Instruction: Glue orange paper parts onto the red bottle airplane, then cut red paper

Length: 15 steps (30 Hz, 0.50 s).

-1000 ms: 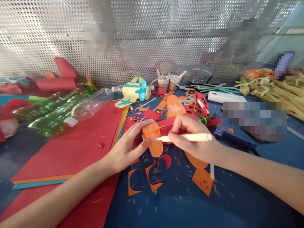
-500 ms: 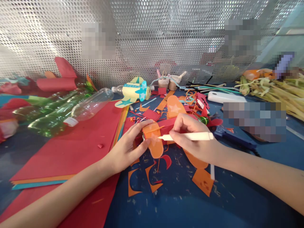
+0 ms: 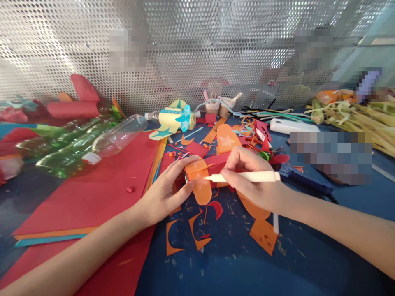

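My left hand [image 3: 168, 191] is closed round the near-left end of a red paper-wrapped bottle craft [image 3: 217, 159]. Its thumb and fingers press against a rounded orange paper piece [image 3: 202, 196] on that end, which bears a pale star. Pinched in my right hand [image 3: 254, 183] is a white marker pen [image 3: 259, 176], its tip at the star. Larger orange flaps stick out from the craft: one with a star [image 3: 227, 139] behind, another [image 3: 254, 207] partly under my right hand. A green bottle neck [image 3: 264, 155] shows at the craft's right end.
Stacked coloured paper [image 3: 92, 197] lies at left with a clear bottle [image 3: 119, 137] on it; green bottles [image 3: 68, 154] stand nearby. Behind are a yellow-and-blue bottle craft [image 3: 173, 119] and small cups [image 3: 212, 108]. Orange scraps [image 3: 263, 235] litter the blue table. A dark blue glue gun [image 3: 308, 181] lies right.
The pen and my right hand have shifted very slightly, with the tip still on the orange piece. My left hand keeps its hold in the same place.
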Motion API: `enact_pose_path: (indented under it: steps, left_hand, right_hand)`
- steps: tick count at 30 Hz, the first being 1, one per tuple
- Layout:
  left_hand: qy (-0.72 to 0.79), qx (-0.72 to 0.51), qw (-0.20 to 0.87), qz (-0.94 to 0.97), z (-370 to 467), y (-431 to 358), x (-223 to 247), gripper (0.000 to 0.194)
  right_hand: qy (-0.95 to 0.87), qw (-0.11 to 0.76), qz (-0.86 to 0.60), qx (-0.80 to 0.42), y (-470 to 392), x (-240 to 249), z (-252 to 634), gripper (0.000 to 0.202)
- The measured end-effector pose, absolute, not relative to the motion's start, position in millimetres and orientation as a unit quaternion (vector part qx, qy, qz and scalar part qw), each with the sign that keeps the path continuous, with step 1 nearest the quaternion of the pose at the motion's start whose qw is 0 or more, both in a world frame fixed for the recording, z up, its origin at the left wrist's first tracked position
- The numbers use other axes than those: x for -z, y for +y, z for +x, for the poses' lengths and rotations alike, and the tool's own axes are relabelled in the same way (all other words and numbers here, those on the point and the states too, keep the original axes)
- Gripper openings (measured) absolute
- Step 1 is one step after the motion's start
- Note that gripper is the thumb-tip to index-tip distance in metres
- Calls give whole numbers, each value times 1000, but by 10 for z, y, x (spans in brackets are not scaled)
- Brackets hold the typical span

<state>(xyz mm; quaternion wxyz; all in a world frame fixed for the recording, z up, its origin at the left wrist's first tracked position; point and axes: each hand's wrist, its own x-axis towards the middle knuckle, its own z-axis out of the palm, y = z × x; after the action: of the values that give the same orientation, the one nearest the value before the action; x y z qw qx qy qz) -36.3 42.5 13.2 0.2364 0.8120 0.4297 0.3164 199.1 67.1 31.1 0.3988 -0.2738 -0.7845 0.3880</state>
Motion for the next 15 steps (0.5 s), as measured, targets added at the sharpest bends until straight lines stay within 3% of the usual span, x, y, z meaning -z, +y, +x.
enact_pose_path:
  steps: [15]
  left_hand:
    - [429, -324, 230, 811, -353, 427, -127, 44]
  right_hand:
    - [-788, 363, -270, -418, 651, -306, 1974, 22]
